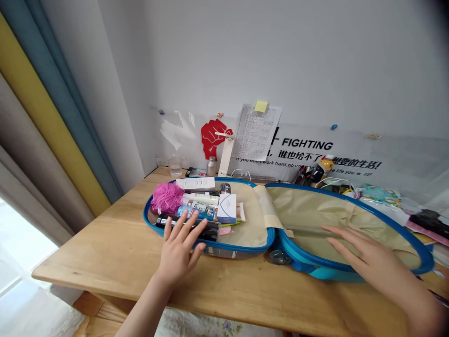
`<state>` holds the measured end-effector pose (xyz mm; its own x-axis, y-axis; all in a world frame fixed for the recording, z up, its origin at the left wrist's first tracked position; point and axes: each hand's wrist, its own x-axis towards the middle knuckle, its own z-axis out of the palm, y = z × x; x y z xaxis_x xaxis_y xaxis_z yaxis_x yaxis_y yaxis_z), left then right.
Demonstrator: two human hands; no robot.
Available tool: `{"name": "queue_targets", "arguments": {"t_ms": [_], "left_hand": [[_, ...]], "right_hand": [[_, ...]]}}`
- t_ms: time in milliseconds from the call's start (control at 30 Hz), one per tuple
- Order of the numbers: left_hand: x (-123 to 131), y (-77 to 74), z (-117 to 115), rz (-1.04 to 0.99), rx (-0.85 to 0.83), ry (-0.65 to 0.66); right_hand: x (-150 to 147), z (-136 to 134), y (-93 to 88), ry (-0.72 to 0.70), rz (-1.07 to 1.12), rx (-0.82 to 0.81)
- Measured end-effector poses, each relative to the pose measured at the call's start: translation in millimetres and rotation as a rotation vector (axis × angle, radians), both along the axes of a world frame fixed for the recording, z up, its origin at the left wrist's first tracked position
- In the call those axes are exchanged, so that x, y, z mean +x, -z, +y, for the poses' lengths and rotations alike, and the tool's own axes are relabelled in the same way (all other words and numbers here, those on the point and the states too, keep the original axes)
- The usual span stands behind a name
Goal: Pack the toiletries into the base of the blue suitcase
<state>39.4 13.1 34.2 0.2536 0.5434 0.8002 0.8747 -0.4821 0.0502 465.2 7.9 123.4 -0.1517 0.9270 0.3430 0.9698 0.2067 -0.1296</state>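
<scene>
A blue suitcase (270,236) lies open on the wooden table (115,248), both halves lined in beige. The left half holds a pink bath pouf (167,197), a black bottle (210,230), a white box (227,208), a long white carton (195,183) and several tubes. My left hand (180,250) is open with fingers spread, its fingertips over the black bottle at the suitcase's near rim. My right hand (365,255) lies flat and open on the beige lining (315,220) of the right half.
A clear cup (175,166), a small metal bottle (211,165) and a white lamp (226,154) stand at the back by the wall. Pens, cables and colourful clutter (379,194) sit behind and to the right of the suitcase. Curtains (52,140) hang at the left.
</scene>
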Motion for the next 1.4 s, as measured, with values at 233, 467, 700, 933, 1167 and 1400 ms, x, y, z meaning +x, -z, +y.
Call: {"name": "queue_targets", "arguments": {"t_ms": [233,467,700,933,1167,1400], "left_hand": [[66,-21.0,-5,0.111,-0.013,0.253],[76,-11.8,4,0.007,-0.053,0.347],[57,-14.4,7,-0.037,-0.045,0.360],[13,-19.9,3,0.026,-0.141,0.291],[-50,-23.3,3,0.139,-0.206,0.178],[-101,-21.7,3,0.129,-0.262,0.089]], "right_hand": [[39,-31,49.2,0.046,0.030,0.232],[28,-29,65.7,0.039,0.152,0.282],[13,-21,76.4,-0.003,0.136,0.379],[-36,-19,70.8,-0.102,0.102,0.374],[-110,-25,60.2,-0.144,0.129,0.376],[-166,-25,61.2,-0.186,0.282,0.374]]}}
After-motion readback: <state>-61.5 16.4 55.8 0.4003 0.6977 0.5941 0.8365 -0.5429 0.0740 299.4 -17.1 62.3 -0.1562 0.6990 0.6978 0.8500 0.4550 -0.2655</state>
